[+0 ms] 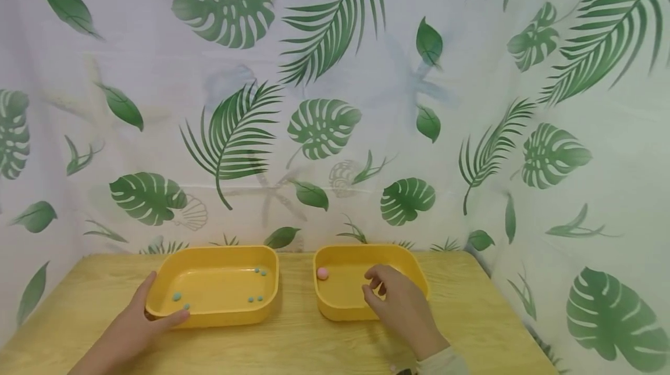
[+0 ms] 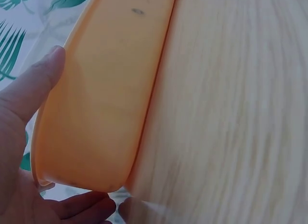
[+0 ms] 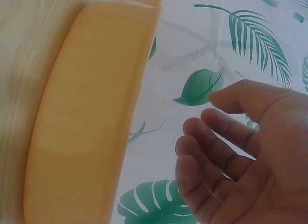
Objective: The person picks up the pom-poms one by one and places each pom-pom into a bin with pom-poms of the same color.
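Around the left corner of a yellow tray (image 1: pixel 225 321), my left hand (image 1: pixel 128 328) holds the wall, thumb along the front and fingers along the left side. The left wrist view shows that thumb against the tray's wall (image 2: pixel 110 89). Several small blue-green balls lie in this tray, a larger one (image 1: pixel 177 296) near its left end. My right hand (image 1: pixel 400 302) hovers over a second yellow tray (image 1: pixel 345 313), fingers loosely bent and holding nothing. At that tray's left wall is a pink ball (image 1: pixel 322 273). The right wrist view shows the fingers apart from the tray's wall (image 3: pixel 86 113).
Both trays stand on a wood-grain table (image 1: pixel 293 343), with a gap between them. Close behind the table hangs a white curtain (image 1: pixel 366 206) with green leaf prints, and it runs along both sides too.
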A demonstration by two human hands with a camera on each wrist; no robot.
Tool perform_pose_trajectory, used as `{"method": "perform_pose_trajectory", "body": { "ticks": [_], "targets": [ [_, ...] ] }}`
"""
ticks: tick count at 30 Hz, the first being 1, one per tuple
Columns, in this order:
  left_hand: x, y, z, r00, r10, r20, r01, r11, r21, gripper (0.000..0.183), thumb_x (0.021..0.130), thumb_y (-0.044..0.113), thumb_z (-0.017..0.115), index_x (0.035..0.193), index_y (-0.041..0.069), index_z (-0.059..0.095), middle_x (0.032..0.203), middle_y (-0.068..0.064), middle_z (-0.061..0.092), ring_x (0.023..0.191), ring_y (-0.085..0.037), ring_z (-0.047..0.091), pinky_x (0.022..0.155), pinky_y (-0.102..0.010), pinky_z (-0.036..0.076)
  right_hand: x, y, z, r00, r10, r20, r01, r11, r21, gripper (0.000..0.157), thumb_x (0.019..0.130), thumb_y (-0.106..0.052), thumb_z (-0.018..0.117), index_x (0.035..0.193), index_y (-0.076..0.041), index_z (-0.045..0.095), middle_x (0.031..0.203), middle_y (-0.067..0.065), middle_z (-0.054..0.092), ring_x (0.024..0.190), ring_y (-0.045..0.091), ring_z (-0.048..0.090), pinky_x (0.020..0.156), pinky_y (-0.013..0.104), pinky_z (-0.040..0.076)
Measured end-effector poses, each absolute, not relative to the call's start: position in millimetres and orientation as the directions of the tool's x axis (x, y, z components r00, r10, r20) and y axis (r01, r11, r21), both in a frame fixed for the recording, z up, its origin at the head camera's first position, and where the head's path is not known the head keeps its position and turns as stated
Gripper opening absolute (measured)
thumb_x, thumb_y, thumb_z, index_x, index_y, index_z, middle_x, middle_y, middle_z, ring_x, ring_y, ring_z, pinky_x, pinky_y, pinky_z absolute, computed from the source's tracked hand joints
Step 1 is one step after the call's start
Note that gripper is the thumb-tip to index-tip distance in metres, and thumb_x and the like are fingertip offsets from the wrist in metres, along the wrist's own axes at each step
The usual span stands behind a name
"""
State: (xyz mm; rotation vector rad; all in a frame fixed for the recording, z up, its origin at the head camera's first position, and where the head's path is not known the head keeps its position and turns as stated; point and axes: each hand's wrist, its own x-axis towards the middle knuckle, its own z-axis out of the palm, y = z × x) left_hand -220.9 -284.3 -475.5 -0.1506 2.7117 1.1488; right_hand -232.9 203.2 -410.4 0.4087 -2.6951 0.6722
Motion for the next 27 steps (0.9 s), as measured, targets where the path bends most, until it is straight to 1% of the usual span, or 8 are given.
{"method": "perform_pose_trajectory", "body": {
  "ticks": [3, 5, 9, 16, 19, 23, 25, 27],
  "targets": [
    [-220.8, -297.2, -475.4, -0.97, -0.037, -0.24, -0.196, 0.699, 0.687, 0.131, 0.091, 0.071, 0.063, 0.158, 0.005, -0.029, 0.162, -0.043, 0.0, 0.143, -0.065, 0.019, 0.108, -0.079, 0.026, -234.1, 204.8, -413.0, -0.901, -0.248, 0.357, -0.382, 0.844, -0.377, 0.009, 0.091, -0.014, 0.078, 0.097, -0.017, 0.073, 0.089, -0.009, 0.065, 0.084, 0.013, 0.063, 0.076, 0.033, 0.056],
    [-220.1, -305.5, -476.3, -0.967, -0.047, -0.252, -0.21, 0.706, 0.676, 0.131, 0.092, 0.072, 0.061, 0.157, 0.004, -0.03, 0.161, -0.044, 0.0, 0.142, -0.066, 0.019, 0.108, -0.08, 0.026, -236.0, 207.0, -417.2, -0.889, -0.31, 0.338, -0.425, 0.835, -0.35, 0.011, 0.089, -0.011, 0.08, 0.097, -0.016, 0.075, 0.093, -0.006, 0.067, 0.088, 0.016, 0.065, 0.08, 0.036, 0.056],
    [-218.2, -318.8, -476.7, -0.963, -0.057, -0.262, -0.222, 0.716, 0.662, 0.131, 0.093, 0.072, 0.06, 0.155, 0.002, -0.031, 0.16, -0.045, -0.002, 0.14, -0.067, 0.02, 0.107, -0.081, 0.025, -239.3, 210.7, -425.3, -0.857, -0.413, 0.308, -0.501, 0.808, -0.31, 0.012, 0.087, -0.008, 0.081, 0.098, -0.011, 0.077, 0.095, -0.003, 0.069, 0.088, 0.019, 0.066, 0.082, 0.038, 0.057],
    [-216.9, -334.7, -476.3, -0.969, -0.036, -0.244, -0.191, 0.737, 0.649, 0.126, 0.096, 0.069, 0.058, 0.155, 0.0, -0.031, 0.158, -0.047, -0.003, 0.139, -0.071, 0.017, 0.105, -0.082, 0.026, -239.9, 212.2, -425.5, -0.863, -0.432, 0.264, -0.502, 0.792, -0.347, 0.007, 0.089, -0.008, 0.08, 0.095, -0.01, 0.078, 0.091, -0.004, 0.068, 0.085, 0.018, 0.066, 0.08, 0.037, 0.058],
    [-217.6, -337.3, -476.8, -0.973, -0.024, -0.228, -0.178, 0.706, 0.686, 0.126, 0.097, 0.065, 0.06, 0.154, -0.001, -0.031, 0.158, -0.047, -0.003, 0.14, -0.069, 0.016, 0.106, -0.082, 0.024, -241.1, 212.1, -426.1, -0.864, -0.443, 0.239, -0.502, 0.789, -0.354, 0.005, 0.09, -0.009, 0.079, 0.095, -0.011, 0.079, 0.089, -0.006, 0.068, 0.083, 0.015, 0.065, 0.08, 0.036, 0.058],
    [-215.8, -335.1, -471.5, -0.988, -0.051, -0.144, -0.14, 0.67, 0.729, 0.124, 0.098, 0.061, 0.06, 0.154, -0.002, -0.032, 0.157, -0.05, -0.001, 0.141, -0.068, 0.014, 0.105, -0.082, 0.022, -242.5, 211.2, -427.0, -0.858, -0.463, 0.223, -0.513, 0.779, -0.361, 0.007, 0.092, -0.007, 0.077, 0.093, -0.014, 0.079, 0.087, -0.008, 0.068, 0.081, 0.011, 0.063, 0.079, 0.035, 0.057],
    [-212.5, -328.1, -464.6, -0.993, -0.092, -0.069, -0.113, 0.68, 0.724, 0.123, 0.098, 0.062, 0.059, 0.155, -0.002, -0.029, 0.157, -0.05, -0.001, 0.141, -0.069, 0.012, 0.104, -0.083, 0.022, -243.0, 210.7, -427.9, -0.854, -0.472, 0.218, -0.52, 0.774, -0.361, 0.008, 0.092, -0.007, 0.076, 0.092, -0.015, 0.079, 0.087, -0.008, 0.069, 0.08, 0.01, 0.062, 0.079, 0.034, 0.057],
    [-207.5, -314.5, -456.2, -0.991, -0.131, 0.03, -0.068, 0.684, 0.726, 0.12, 0.098, 0.061, 0.062, 0.16, -0.001, -0.02, 0.158, -0.048, 0.001, 0.141, -0.068, 0.012, 0.104, -0.084, 0.021, -243.3, 210.3, -428.8, -0.851, -0.48, 0.215, -0.525, 0.768, -0.366, 0.009, 0.093, -0.007, 0.075, 0.093, -0.014, 0.079, 0.087, -0.009, 0.069, 0.08, 0.008, 0.062, 0.079, 0.033, 0.057]
  ]
}}
